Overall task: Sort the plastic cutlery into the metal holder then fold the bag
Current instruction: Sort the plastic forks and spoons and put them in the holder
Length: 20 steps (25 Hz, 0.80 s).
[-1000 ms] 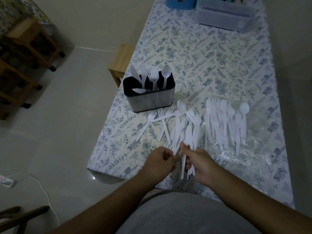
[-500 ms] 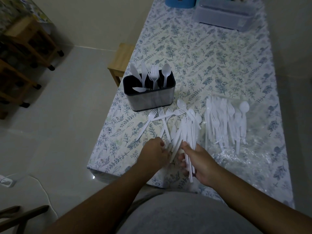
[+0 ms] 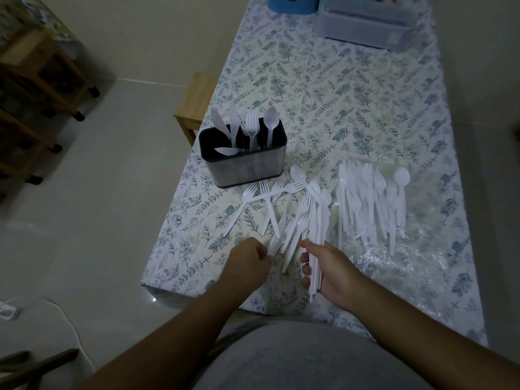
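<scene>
Torso: grey shirt (image 3: 295, 361) fills the bottom edge; both bare forearms reach forward over the near edge of the worktop (image 3: 351, 108), which wears a leaf-print cloth.
Right hand (image 3: 329, 273): grip curled round a bundle of white handles (image 3: 315, 263); thumb on top, fingers wrapped under; the bundle runs away from the body, with spoon bowls and fork tines at its far end.
Left hand (image 3: 247, 263): knuckles up, fingers bent; fingertips pinch at the near ends of the loose cutlery just left of the bundle. How many pieces it has hold of, cannot tell.
Loose forks (image 3: 264, 198): several fanned flat on the cloth between the hands and the holder, tines pointing away; one spoon (image 3: 297, 173) lies among them at the far side.
Bag (image 3: 408, 220): clear plastic, flat on the worktop right of the hands, crinkled and shiny at its near end; a row of white forks and spoons (image 3: 371, 198) lies in or on it, which one unclear.
Metal holder (image 3: 244, 161): upright near the left worktop edge, dark inside. Knives (image 3: 225, 126) lean in the left part, forks (image 3: 251, 128) stand in the middle, one spoon (image 3: 271, 122) at right.
Stool (image 3: 194, 102): wooden, on the floor just beyond the holder.
Far end: grey lidded box (image 3: 365, 29) and blue container (image 3: 292, 4) on the worktop.
Far left: wooden shelving on castors (image 3: 36, 80).
</scene>
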### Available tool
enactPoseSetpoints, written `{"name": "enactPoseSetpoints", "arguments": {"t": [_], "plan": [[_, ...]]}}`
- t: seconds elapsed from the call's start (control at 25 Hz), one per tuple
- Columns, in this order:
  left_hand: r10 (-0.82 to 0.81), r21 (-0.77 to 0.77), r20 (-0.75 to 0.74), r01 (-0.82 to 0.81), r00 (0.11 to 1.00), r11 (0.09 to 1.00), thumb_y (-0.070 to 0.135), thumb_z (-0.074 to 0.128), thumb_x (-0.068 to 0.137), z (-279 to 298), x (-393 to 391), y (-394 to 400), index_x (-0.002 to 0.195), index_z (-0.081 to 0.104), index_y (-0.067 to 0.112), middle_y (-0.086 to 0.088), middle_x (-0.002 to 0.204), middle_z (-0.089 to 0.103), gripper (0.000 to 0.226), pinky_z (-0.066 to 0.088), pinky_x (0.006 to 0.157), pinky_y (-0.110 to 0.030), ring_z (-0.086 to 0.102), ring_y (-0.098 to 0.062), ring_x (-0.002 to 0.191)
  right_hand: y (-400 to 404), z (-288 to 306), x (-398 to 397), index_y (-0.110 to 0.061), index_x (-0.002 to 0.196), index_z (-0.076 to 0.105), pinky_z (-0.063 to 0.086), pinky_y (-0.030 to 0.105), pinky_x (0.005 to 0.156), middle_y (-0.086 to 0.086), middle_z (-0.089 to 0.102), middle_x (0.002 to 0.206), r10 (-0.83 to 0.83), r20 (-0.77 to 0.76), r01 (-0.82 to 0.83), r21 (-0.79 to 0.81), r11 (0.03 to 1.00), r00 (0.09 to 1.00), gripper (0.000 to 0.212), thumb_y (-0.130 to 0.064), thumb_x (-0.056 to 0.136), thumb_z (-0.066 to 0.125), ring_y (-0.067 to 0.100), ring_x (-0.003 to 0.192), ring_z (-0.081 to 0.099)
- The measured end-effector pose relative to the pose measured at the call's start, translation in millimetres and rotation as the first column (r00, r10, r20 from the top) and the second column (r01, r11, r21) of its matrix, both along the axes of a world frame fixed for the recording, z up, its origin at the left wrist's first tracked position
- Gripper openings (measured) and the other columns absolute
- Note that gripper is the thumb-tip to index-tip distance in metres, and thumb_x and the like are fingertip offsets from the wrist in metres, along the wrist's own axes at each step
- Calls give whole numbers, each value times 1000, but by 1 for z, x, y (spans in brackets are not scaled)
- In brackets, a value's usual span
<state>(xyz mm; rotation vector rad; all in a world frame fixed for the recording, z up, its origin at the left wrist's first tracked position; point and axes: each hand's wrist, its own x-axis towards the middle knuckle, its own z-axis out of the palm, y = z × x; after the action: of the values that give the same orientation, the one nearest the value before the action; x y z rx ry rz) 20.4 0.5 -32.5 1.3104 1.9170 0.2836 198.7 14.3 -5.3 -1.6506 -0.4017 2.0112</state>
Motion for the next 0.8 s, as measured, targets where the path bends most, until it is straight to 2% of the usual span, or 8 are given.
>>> {"name": "enactPoseSetpoints", "arguments": {"t": [0.12, 0.24, 0.32, 0.4, 0.48, 0.6, 0.72, 0.8], "plan": [[157, -52, 251, -148, 955, 988, 26, 74, 89, 12, 11, -10, 94, 66, 17, 0, 85, 71, 13, 50, 57, -18, 67, -11, 74, 1, 1, -4, -14, 100, 54, 37, 30, 51, 7, 49, 78, -11, -3, 12, 37, 999, 1000, 13, -1, 99, 53, 16, 58, 45], [96, -32, 390, -91, 916, 995, 28, 78, 85, 22, 29, -12, 88, 68, 18, -1, 77, 74, 14, 51, 57, -21, 66, -8, 65, 1, 3, -8, -10, 102, 59, 49, 30, 54, 6, 63, 75, -4, -57, 9, 80, 997, 998, 4, -14, 101, 59, 16, 60, 60], [-28, 74, 353, 2, 935, 997, 31, 74, 88, 26, 34, -11, 83, 69, 20, 4, 70, 71, 13, 47, 56, -15, 61, -2, 58, 2, 0, -7, -7, 113, 63, 57, 32, 66, 6, 73, 83, -4, 6, 4, 125, 992, 1000, 18, -19, 100, 62, 15, 74, 72], [-93, 184, 226, 51, 970, 982, 30, 67, 92, 21, 27, -9, 83, 67, 18, 5, 70, 65, 15, 45, 56, -15, 56, -2, 60, 5, -2, -4, -10, 114, 64, 55, 35, 75, 6, 73, 90, -21, 77, 11, 133, 991, 997, 18, -21, 100, 61, 19, 87, 70], [-147, 216, 29, 137, 989, 967, 25, 66, 92, 7, 13, -8, 92, 63, 15, 2, 86, 60, 11, 49, 67, -24, 56, -10, 75, 5, -1, -1, -14, 104, 61, 48, 36, 68, 1, 63, 77, -13, 98, 5, 82, 997, 995, 11, -24, 101, 59, 19, 76, 62], [-265, 50, -184, 279, 946, 959, 27, 64, 92, -11, 4, -11, 101, 58, 11, -6, 103, 55, 20, 48, 78, -31, 54, -20, 93, 0, -2, -1, -13, 110, 55, 42, 31, 51, 5, 53, 76, 35, 54, -36, 15, 999, 998, 12, -20, 101, 59, 17, 57, 52], [-265, 37, -218, 279, 939, 960, 22, 52, 99, -7, 6, -11, 100, 59, 7, -10, 100, 62, 16, 47, 73, -30, 57, -20, 86, 0, -2, -2, -16, 106, 53, 32, 25, 45, 2, 45, 73, 122, 141, -128, 34, 991, 982, 16, -19, 96, 64, 14, 52, 39], [-200, 81, -121, 210, 972, 974, 20, 54, 98, 0, 6, -10, 96, 63, 10, -3, 87, 65, 14, 46, 65, -25, 55, -13, 74, 2, -3, -2, -19, 99, 54, 31, 25, 45, 1, 44, 73, 124, 204, -138, 58, 989, 971, 20, -26, 92, 70, 15, 55, 37]]}}
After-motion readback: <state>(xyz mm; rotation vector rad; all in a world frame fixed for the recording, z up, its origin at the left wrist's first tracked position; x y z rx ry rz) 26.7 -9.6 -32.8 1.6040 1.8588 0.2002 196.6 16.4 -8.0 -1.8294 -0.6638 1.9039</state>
